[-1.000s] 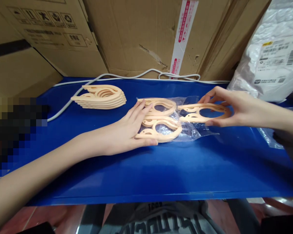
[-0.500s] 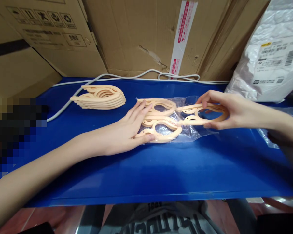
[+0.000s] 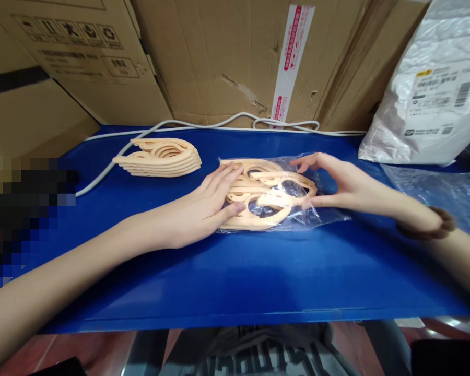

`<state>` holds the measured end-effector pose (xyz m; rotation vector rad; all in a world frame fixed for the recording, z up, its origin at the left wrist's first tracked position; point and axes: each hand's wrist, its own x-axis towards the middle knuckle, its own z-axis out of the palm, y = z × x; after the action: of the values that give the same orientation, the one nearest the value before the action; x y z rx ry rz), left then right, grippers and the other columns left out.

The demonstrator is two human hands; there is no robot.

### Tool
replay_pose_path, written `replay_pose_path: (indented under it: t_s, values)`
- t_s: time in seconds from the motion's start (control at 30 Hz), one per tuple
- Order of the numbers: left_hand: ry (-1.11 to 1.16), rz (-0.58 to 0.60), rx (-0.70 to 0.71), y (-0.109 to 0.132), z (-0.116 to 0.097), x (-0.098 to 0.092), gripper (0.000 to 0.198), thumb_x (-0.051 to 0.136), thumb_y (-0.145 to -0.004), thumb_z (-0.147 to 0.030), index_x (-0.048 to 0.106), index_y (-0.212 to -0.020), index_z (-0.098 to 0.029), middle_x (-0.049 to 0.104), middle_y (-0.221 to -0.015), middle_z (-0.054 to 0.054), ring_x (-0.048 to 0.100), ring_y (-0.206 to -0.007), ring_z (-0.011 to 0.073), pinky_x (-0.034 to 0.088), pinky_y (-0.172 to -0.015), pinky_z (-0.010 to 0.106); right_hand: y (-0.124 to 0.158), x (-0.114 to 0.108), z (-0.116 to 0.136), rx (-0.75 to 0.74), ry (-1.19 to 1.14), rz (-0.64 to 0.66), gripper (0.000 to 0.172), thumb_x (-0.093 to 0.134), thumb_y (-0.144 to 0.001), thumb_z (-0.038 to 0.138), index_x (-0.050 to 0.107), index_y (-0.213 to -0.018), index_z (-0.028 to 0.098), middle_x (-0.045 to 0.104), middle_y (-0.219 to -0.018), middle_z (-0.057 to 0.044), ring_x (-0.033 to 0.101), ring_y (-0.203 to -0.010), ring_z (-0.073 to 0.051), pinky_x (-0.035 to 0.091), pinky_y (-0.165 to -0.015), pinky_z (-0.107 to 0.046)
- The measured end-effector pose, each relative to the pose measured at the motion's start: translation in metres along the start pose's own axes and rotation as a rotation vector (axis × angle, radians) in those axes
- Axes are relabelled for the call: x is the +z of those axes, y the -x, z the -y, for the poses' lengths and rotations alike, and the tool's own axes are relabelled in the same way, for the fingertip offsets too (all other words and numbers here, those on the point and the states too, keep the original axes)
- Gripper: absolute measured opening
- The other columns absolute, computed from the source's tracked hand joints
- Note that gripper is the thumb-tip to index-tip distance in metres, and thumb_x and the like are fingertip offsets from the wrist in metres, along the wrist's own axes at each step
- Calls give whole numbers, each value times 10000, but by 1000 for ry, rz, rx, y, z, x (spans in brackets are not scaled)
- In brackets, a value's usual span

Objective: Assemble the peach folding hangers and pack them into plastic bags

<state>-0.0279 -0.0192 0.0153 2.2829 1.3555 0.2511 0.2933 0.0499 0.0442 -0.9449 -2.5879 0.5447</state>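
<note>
Several beige curved pieces (image 3: pixel 258 225) lie in a clear plastic bag (image 3: pixel 317 216) on the blue table. My left hand (image 3: pixel 203 211) rests flat on the left part of the bag, fingers spread. At the bag's right side, my right hand (image 3: pixel 332 183) is open, thumb and fingers apart around the end of a beige piece (image 3: pixel 307 184) lying over the others. The thumb is at the piece's lower edge; whether the fingers touch it is unclear. A neat stack of like beige pieces (image 3: pixel 164 163) sits to the left, behind my left forearm.
Cardboard boxes (image 3: pixel 219 57) stand along the back of the blue table (image 3: pixel 235 277). A white cable (image 3: pixel 215 124) runs before them and curves down left. At the right are a white labelled package (image 3: pixel 426 94) and more clear plastic (image 3: pixel 434 190).
The beige piece at the right has moved left, over the other pieces in the bag. My right hand has followed it left, and its fingers have opened. My left hand has barely moved.
</note>
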Motion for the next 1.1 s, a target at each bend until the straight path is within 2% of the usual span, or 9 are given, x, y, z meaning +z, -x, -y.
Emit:
replay_pose_path:
  t_s: [0.13,0.3,0.43,0.53,0.57,0.7,0.83,1.0,1.1]
  values:
    - [-15,-37,16,-3,1,1,869,301,-975,-695,112,-1623,-148,110,-1695,148,85,-1563,365,126,-1253,611,0,-12,-7,52,-29,70,510,767,-753,600,617,-1090,248,712,-1097,-60,668,-947,-253,543,-822,-427]
    - [6,-106,70,-4,4,5,827,331,-981,-674,137,-1619,-184,149,-1691,139,108,-1565,349,145,-1252,627,-6,10,10,39,34,-21,386,664,-864,567,626,-1024,218,711,-967,-61,645,-769,-202,516,-688,-357]
    - [-1,-90,70,-4,4,6,846,324,-980,-684,132,-1618,-163,127,-1695,143,96,-1568,338,126,-1260,615,-2,0,11,18,58,21,412,619,-901,566,664,-1121,220,716,-1074,-83,669,-924,-239,528,-793,-390]
    - [-4,-76,52,-4,4,6,875,317,-975,-696,120,-1620,-139,106,-1698,141,74,-1570,337,110,-1269,594,4,-18,-3,12,102,196,736,771,-747,607,598,-1359,235,682,-1227,-92,658,-1054,-276,534,-860,-417]
    - [-1,-72,47,-4,4,6,881,320,-973,-698,117,-1620,-135,109,-1697,144,77,-1569,342,112,-1269,595,5,-21,-7,3,120,235,760,784,-734,602,594,-1375,243,671,-1247,-90,651,-1075,-278,531,-876,-420]
    - [14,-80,51,-4,2,5,860,356,-974,-681,119,-1621,-166,148,-1690,147,126,-1558,364,163,-1256,615,2,-16,-9,0,136,223,574,715,-799,612,675,-1230,235,691,-1122,-76,657,-951,-247,530,-804,-395]
    - [26,-80,56,-4,1,4,864,357,-970,-690,122,-1617,-167,178,-1682,154,165,-1548,370,188,-1246,627,-1,-8,1,51,91,196,567,705,-795,631,664,-1180,217,689,-979,-55,628,-823,-214,508,-721,-357]
    - [5,-71,47,-5,1,5,893,302,-972,-715,119,-1615,-122,151,-1690,146,133,-1559,332,157,-1269,572,2,-11,2,67,-22,226,658,758,-769,596,586,-1291,235,676,-1100,-63,619,-885,-214,505,-749,-345]
    - [15,-65,29,-4,0,5,894,275,-972,-720,124,-1614,-116,149,-1690,146,137,-1558,335,154,-1267,578,1,-9,1,6,-102,221,464,722,-836,550,623,-1164,239,665,-1077,-46,614,-898,-200,497,-781,-333]
